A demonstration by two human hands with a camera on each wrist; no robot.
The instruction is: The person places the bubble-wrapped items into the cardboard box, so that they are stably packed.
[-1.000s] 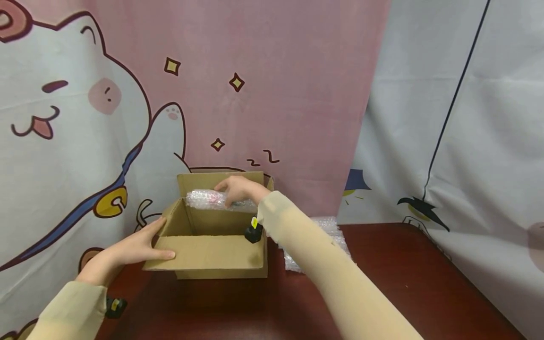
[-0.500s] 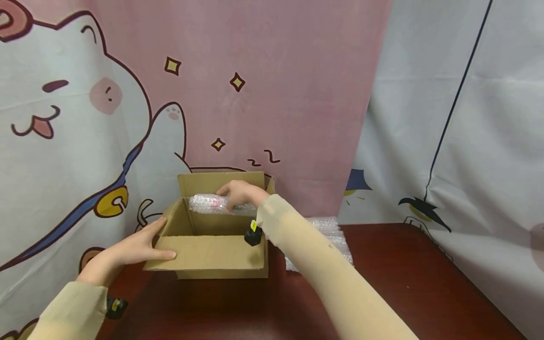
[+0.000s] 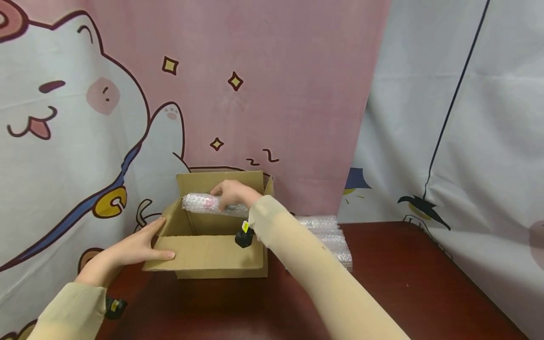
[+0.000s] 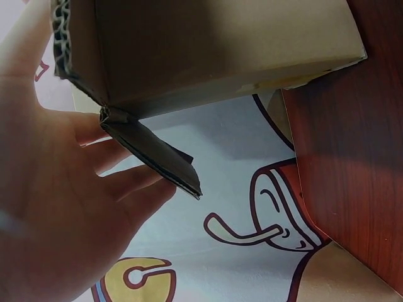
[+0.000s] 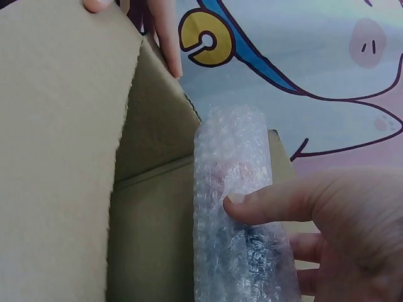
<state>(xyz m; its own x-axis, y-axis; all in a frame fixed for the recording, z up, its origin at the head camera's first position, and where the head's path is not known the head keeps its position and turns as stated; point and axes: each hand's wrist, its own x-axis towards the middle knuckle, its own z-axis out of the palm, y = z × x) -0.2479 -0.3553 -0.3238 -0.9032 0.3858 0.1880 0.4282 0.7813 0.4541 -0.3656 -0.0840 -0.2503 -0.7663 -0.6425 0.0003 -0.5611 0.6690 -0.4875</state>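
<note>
Shifted the bubble-wrapped bundle [image 3: 199,203] slightly left since half a second ago, bringing one end close to the left wall [image 3: 177,222] of the cardboard box [image 3: 212,252]. Probably better centred across the opening for that, and apparently not yet down at the bottom. Held crosswise near the back flap [image 3: 195,183], pinched between thumb and fingers of the right hand [image 3: 235,192], with fingertips hidden behind the wrap. Kept the box in place with the left hand [image 3: 136,245] spread at its corner, touching front flap and side. Left other bubble-wrapped pieces [image 3: 329,236] beside it, partly behind the right sleeve [image 3: 314,255].
</note>
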